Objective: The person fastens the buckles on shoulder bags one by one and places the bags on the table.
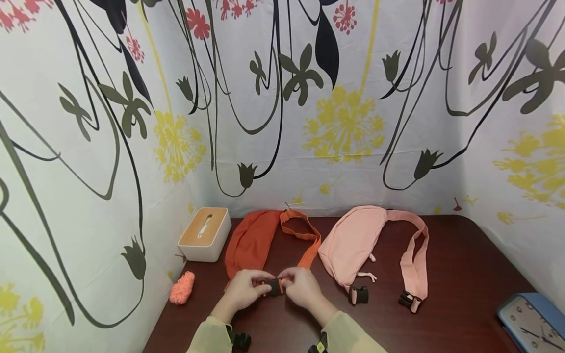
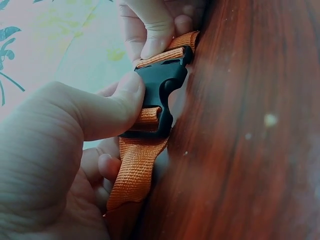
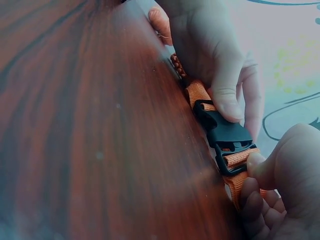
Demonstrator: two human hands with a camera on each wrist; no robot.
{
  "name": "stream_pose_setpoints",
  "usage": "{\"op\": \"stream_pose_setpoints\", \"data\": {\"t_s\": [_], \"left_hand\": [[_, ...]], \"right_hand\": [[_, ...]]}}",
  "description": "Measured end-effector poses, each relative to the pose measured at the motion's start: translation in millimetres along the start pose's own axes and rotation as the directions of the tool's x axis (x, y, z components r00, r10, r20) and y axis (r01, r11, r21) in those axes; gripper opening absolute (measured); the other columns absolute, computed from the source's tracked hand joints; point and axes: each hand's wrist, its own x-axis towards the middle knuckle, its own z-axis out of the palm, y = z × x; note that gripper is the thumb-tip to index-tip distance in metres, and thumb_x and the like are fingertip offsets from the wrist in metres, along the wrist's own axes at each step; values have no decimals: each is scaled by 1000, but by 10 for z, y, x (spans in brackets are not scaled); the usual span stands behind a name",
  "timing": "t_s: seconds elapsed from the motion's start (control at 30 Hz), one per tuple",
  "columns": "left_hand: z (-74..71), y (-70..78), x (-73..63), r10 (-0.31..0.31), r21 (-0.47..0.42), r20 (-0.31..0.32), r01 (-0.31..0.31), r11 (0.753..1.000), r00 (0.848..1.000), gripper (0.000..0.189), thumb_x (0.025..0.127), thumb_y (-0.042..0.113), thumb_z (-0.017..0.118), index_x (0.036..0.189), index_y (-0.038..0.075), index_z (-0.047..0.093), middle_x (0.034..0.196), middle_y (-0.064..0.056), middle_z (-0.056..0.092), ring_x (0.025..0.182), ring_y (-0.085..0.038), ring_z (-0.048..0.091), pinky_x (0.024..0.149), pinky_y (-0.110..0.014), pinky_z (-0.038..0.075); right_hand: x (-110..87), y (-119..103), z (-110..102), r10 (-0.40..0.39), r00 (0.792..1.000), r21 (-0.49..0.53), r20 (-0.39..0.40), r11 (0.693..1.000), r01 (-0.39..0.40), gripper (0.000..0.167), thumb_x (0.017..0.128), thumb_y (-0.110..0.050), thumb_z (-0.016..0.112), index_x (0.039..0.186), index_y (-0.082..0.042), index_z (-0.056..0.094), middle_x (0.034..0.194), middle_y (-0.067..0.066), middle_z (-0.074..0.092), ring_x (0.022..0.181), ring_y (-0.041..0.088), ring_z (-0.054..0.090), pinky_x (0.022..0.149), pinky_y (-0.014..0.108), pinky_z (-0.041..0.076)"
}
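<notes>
A red-orange waist bag [image 1: 250, 240] lies on the table, its orange strap [image 1: 310, 250] looping to the right. At its near end is a black side-release buckle [image 2: 162, 82], its two halves in line, with a narrow gap between them in the right wrist view. My left hand [image 1: 243, 290] pinches the socket half, thumb flat on its top. With thumb and fingers, my right hand [image 1: 305, 288] pinches the orange webbing [image 3: 239, 158] at the prong half. The buckle is close over the table; the fingers beneath it are partly hidden.
To the right lies a pink waist bag [image 1: 353, 240], its black buckle unfastened in two parts. A tissue box [image 1: 205, 245] with a wooden-look lid stands at back left, near an orange yarn bundle [image 1: 182, 288]. A blue clock [image 1: 536, 318] sits at the right edge. Patterned cloth surrounds the table.
</notes>
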Motion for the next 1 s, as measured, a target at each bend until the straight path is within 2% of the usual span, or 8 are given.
{"op": "stream_pose_setpoints", "data": {"t_s": [0.23, 0.6, 1.0], "left_hand": [[-20, 5, 15, 12, 22, -9, -12, 1000, 1000, 21, 96, 19, 86, 115, 28, 86, 76, 7, 73, 60, -8, 61, 57, -25, 48], [2, -21, 3, 16, -3, 5, -16, 1000, 1000, 24, 98, 20, 84, 120, 31, 84, 81, 7, 76, 63, -8, 66, 60, -25, 50], [-8, -14, -15, 13, -12, 5, -13, 1000, 1000, 24, 99, 24, 83, 122, 30, 84, 82, 8, 75, 61, -8, 63, 59, -25, 49]], "right_hand": [[10, -30, 8, -27, 1000, -4, -2, 1000, 27, 15, 98, -8, 77, 96, -21, 83, 87, -9, 78, 74, 5, 61, 70, 28, 50], [4, -24, 32, 5, 1000, 21, 22, 1000, -5, 11, 102, -13, 75, 100, -22, 82, 87, -9, 75, 73, 5, 59, 69, 27, 48], [-46, 21, -1, -87, 996, 10, 21, 996, 86, 10, 103, -13, 75, 108, -19, 81, 92, -7, 72, 76, 1, 58, 70, 25, 48]]}}
